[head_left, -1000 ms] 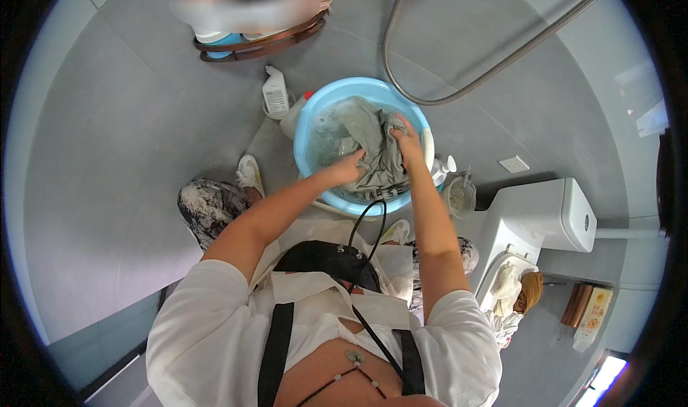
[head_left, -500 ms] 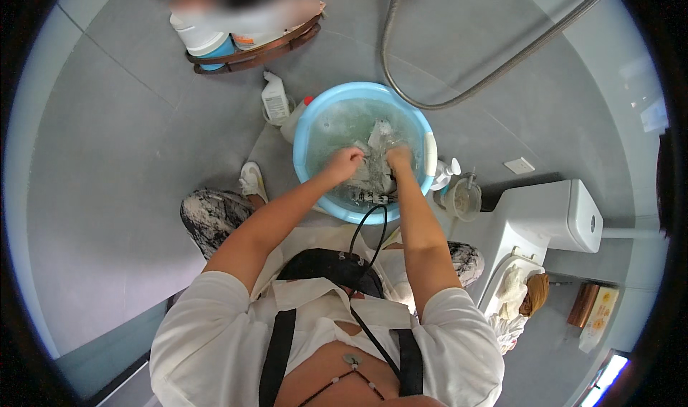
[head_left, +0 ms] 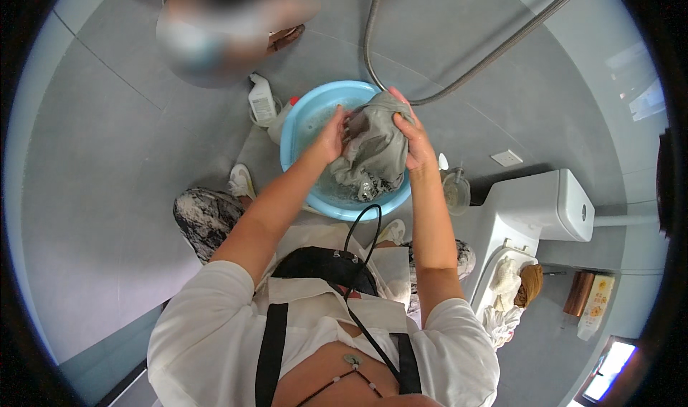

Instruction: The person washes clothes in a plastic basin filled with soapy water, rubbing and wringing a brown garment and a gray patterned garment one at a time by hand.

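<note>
A soaked grey cloth garment (head_left: 374, 143) with a dark-and-white patterned part at its lower end is held bunched up over the light blue basin (head_left: 288, 138). My right hand (head_left: 417, 136) grips its right side, thumb in front and fingers behind. At the left side of the cloth is my left hand (head_left: 331, 134), its thumb upward and its fingertips partly hidden behind the fabric. Cloudy, sudsy water (head_left: 313, 124) shows in the basin, and the garment's lower end hangs down to it.
Left of the basin stand a white bottle (head_left: 262, 97) and a red-capped container (head_left: 276, 127). A metal hose (head_left: 466, 77) curves past its far side. On the right are a clear jar (head_left: 456, 192) and a white toilet (head_left: 534, 206) with cloths (head_left: 507, 285) on it.
The garment has come up out of the water, lifted in both hands. My right hand has moved up and right; my left hand has shifted slightly up and left. The view has shifted slightly.
</note>
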`<state>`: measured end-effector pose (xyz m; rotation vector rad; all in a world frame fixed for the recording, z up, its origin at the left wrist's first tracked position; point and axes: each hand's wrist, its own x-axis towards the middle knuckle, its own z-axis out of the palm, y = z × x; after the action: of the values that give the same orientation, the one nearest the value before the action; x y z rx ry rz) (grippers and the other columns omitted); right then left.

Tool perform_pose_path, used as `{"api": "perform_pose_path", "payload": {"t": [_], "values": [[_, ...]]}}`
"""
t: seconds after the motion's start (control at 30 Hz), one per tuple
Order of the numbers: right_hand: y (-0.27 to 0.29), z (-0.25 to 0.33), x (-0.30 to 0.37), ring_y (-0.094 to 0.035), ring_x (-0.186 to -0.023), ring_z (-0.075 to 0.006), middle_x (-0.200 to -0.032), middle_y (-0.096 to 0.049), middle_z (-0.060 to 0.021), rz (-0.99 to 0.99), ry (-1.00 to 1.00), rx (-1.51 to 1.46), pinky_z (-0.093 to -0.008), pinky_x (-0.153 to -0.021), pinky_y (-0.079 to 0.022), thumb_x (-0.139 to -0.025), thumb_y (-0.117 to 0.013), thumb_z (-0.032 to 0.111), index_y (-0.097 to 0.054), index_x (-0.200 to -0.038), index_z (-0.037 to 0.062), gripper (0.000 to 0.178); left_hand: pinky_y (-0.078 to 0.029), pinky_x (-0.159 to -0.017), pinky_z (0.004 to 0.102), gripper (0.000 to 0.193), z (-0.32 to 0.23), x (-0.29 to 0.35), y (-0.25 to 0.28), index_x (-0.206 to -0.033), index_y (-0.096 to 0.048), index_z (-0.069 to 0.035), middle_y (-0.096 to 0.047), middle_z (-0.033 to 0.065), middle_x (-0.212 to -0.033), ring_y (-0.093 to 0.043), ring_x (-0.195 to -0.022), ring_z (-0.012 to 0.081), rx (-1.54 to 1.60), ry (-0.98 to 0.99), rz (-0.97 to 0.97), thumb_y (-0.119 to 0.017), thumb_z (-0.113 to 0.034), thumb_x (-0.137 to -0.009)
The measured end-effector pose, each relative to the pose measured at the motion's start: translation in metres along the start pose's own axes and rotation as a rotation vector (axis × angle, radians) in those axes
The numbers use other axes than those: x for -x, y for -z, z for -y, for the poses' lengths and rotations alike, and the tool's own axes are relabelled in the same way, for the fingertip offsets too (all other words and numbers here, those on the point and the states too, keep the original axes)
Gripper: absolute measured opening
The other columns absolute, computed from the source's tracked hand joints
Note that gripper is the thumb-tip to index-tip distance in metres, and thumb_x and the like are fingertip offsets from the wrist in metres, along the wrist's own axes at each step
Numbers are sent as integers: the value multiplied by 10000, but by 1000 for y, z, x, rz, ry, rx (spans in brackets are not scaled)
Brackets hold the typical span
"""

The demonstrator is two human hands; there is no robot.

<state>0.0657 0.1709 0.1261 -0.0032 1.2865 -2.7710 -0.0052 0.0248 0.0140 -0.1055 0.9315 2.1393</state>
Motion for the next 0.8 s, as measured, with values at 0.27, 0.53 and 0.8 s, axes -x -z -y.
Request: {"api": "perform_pose_path", "payload": {"t": [0.27,0.53,0.8], "values": [[4,1,-5,-502,-1005,-217,-1112,-495,-98,-60,3,-142,-324,-867,-419,-783,-578,97,-342,-1265,70,537,-329,-945,424,562,-16,27,-25,-1207,-434,-84,-450,101,-1221,-435,-1107,276,231,202,-29,-429,-496,-825],[-11,-61,18,-517,-1000,-214,-1060,-542,-106,-312,402,1061,-284,-850,-403,-685,-673,131,-512,-1122,61,471,-402,-869,392,403,16,-16,11,-1089,-504,-60,-523,109,-1097,-518,-976,253,418,86,125,-393,-382,-874],[6,-94,3,-563,-740,-369,-803,-572,-211,-550,340,1656,-421,-617,-452,-772,-560,319,-552,-914,50,304,-428,-761,348,344,34,1,-29,-1004,-513,-26,-547,108,-938,-534,-833,235,207,-41,-361,-399,-326,-881]]}}
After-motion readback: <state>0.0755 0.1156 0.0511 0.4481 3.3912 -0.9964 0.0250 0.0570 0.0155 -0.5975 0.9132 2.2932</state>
